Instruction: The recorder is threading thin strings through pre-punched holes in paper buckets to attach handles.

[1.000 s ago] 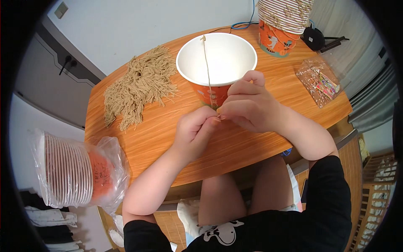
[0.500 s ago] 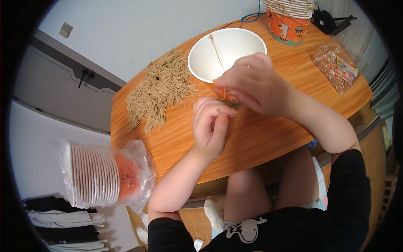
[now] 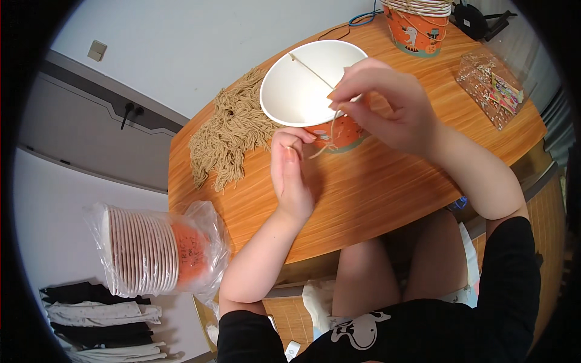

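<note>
A paper bucket (image 3: 288,91), white inside and orange with printed figures outside, stands on the wooden table, tilted in my view. A tan cord (image 3: 310,69) runs from its far rim across the mouth to my right hand (image 3: 393,109). The thumb and index finger there pinch the cord, and its loose end hangs in front of the bucket's wall. My left hand (image 3: 292,175) is close by the bucket's near left side with curled fingers. What lies between those fingers, if anything, is too small to tell. A heap of tan cords (image 3: 233,130) lies left of the bucket.
A stack of orange buckets (image 3: 417,30) with cord handles stands at the back right. Beside it lies a clear plastic bag (image 3: 493,91) with small bits. Plastic-wrapped buckets (image 3: 145,251) are at the table's left edge (image 3: 206,212). A blue cable (image 3: 363,21) runs behind.
My right hand has drawn back a little from over the bucket, and the cord now stretches slantwise to it. My left hand has risen slightly, its thumb more upright. The view has shifted slightly.
</note>
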The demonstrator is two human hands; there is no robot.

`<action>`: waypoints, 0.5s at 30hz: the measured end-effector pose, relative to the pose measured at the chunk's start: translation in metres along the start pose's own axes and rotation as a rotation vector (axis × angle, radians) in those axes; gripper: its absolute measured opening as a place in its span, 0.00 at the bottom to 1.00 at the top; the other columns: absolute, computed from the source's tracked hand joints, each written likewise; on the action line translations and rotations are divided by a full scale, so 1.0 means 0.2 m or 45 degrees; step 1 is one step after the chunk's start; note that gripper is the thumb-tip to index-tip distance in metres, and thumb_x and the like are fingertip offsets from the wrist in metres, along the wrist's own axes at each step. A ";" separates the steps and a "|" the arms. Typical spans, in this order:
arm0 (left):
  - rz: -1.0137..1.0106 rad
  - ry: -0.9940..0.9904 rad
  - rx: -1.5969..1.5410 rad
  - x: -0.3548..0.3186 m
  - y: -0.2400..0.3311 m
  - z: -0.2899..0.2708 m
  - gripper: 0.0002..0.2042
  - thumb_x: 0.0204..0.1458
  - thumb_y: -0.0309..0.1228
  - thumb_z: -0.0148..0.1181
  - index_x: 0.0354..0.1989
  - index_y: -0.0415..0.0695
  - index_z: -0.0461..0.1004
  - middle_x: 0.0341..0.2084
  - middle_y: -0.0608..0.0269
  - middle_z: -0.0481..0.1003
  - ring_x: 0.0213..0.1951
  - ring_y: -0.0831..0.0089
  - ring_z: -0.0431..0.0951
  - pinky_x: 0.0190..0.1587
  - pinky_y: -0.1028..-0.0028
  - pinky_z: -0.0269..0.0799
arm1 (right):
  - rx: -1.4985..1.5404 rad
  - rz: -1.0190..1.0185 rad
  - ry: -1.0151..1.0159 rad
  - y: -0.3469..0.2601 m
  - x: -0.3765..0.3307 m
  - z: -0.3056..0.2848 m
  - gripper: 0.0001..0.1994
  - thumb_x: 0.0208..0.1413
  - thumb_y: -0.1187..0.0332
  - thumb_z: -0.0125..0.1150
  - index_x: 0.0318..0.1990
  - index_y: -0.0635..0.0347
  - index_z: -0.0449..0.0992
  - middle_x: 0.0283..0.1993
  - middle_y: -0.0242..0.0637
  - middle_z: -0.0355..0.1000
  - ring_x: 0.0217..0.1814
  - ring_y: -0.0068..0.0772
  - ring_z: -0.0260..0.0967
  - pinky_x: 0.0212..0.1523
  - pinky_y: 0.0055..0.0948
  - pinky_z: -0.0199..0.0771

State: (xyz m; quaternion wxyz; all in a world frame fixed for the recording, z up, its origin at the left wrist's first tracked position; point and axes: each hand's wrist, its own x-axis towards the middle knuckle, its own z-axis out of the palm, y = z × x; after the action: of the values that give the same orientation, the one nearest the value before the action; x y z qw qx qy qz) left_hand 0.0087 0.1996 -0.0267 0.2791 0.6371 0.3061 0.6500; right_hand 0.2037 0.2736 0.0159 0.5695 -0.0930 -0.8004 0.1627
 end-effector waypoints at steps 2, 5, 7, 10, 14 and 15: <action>-0.023 0.008 0.018 0.00 -0.01 -0.02 0.16 0.66 0.44 0.41 0.35 0.42 0.62 0.40 0.57 0.67 0.46 0.69 0.65 0.57 0.68 0.55 | 0.046 0.028 0.016 0.02 0.01 -0.05 0.10 0.55 0.78 0.62 0.44 0.58 0.78 0.37 0.34 0.75 0.39 0.30 0.73 0.40 0.28 0.74; -0.064 0.040 0.068 0.00 -0.03 -0.01 0.16 0.66 0.45 0.41 0.37 0.43 0.62 0.43 0.56 0.68 0.48 0.69 0.65 0.57 0.68 0.55 | -0.274 -0.086 -0.096 0.11 0.03 -0.20 0.09 0.60 0.71 0.57 0.46 0.55 0.79 0.36 0.32 0.75 0.36 0.32 0.67 0.44 0.32 0.68; -0.076 0.060 0.112 0.01 -0.04 0.00 0.15 0.67 0.45 0.42 0.38 0.44 0.62 0.46 0.55 0.69 0.50 0.69 0.65 0.57 0.68 0.56 | -0.361 -0.112 -0.202 0.11 0.06 -0.30 0.09 0.59 0.73 0.56 0.45 0.56 0.78 0.33 0.31 0.72 0.36 0.32 0.66 0.44 0.31 0.66; -0.049 0.215 0.060 0.02 -0.05 0.02 0.14 0.66 0.45 0.43 0.39 0.45 0.62 0.51 0.53 0.69 0.51 0.68 0.65 0.58 0.66 0.56 | -0.511 -0.160 -0.265 0.16 0.06 -0.29 0.11 0.58 0.75 0.56 0.46 0.57 0.79 0.29 0.30 0.70 0.36 0.32 0.64 0.43 0.29 0.65; -0.033 0.175 0.066 0.03 -0.04 -0.01 0.13 0.67 0.43 0.43 0.38 0.45 0.62 0.52 0.52 0.70 0.52 0.68 0.66 0.58 0.66 0.57 | -0.677 -0.129 -0.263 0.16 0.05 -0.25 0.15 0.56 0.68 0.62 0.51 0.49 0.79 0.29 0.34 0.75 0.37 0.38 0.69 0.43 0.33 0.69; 0.007 0.124 0.050 0.02 -0.05 -0.03 0.13 0.67 0.41 0.43 0.38 0.44 0.63 0.49 0.52 0.71 0.51 0.68 0.66 0.58 0.66 0.58 | -0.675 -0.131 -0.265 0.16 0.04 -0.25 0.15 0.56 0.68 0.62 0.51 0.49 0.79 0.29 0.34 0.75 0.37 0.38 0.69 0.43 0.33 0.69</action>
State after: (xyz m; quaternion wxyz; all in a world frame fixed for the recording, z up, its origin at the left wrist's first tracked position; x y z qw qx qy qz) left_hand 0.0029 0.2092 -0.0307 0.2497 0.6108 0.3304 0.6749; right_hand 0.2465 0.3136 0.0269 0.4477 -0.1809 -0.8727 -0.0727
